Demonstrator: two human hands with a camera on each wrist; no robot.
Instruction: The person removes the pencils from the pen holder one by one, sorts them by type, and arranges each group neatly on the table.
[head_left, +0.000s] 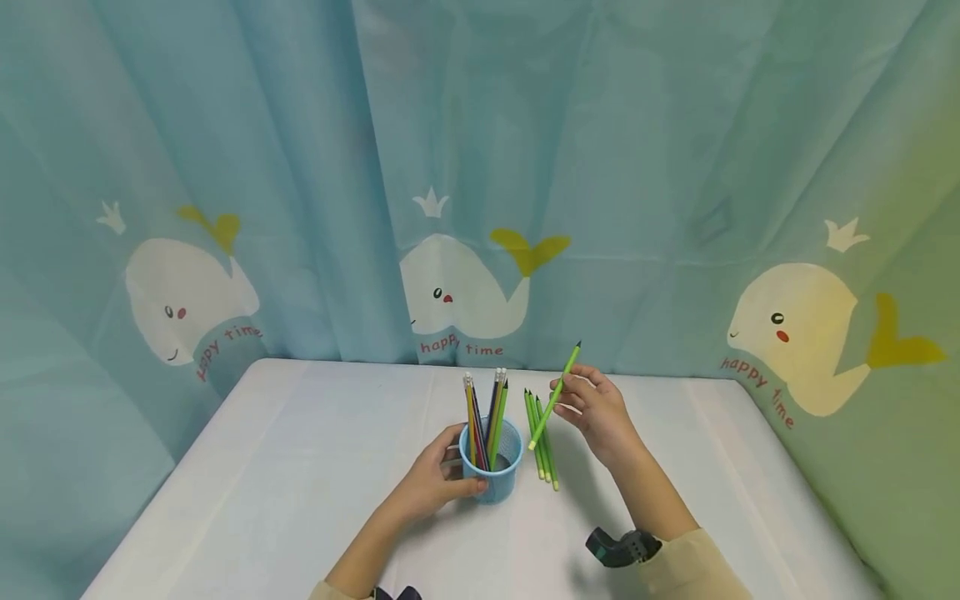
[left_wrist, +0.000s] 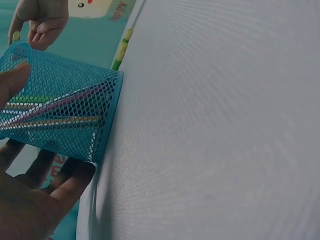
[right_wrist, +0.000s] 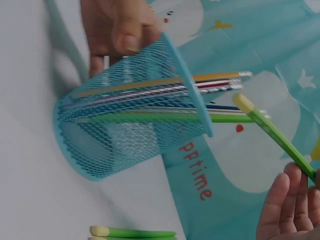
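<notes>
A blue mesh pencil cup [head_left: 491, 492] stands upright on the table, holding several pencils [head_left: 476, 425] of different colours, one of them green. My left hand [head_left: 431, 483] grips the cup from its left side, thumb in front and fingers behind. To the right of the cup, my right hand [head_left: 596, 412] pinches a green pencil [head_left: 555, 396], tilted, dark tip up and pale end down toward the cup's side. In the right wrist view that green pencil [right_wrist: 280, 137] shows its pale end near the cup's rim. Beneath it, several green pencils [head_left: 542, 442] lie side by side on the table.
A white table [head_left: 300, 483] carries everything. Behind its back edge hangs a blue-green curtain [head_left: 637, 167] printed with white whales. Dark cameras are strapped at both wrists, the right wrist camera [head_left: 622, 547] being the more visible one.
</notes>
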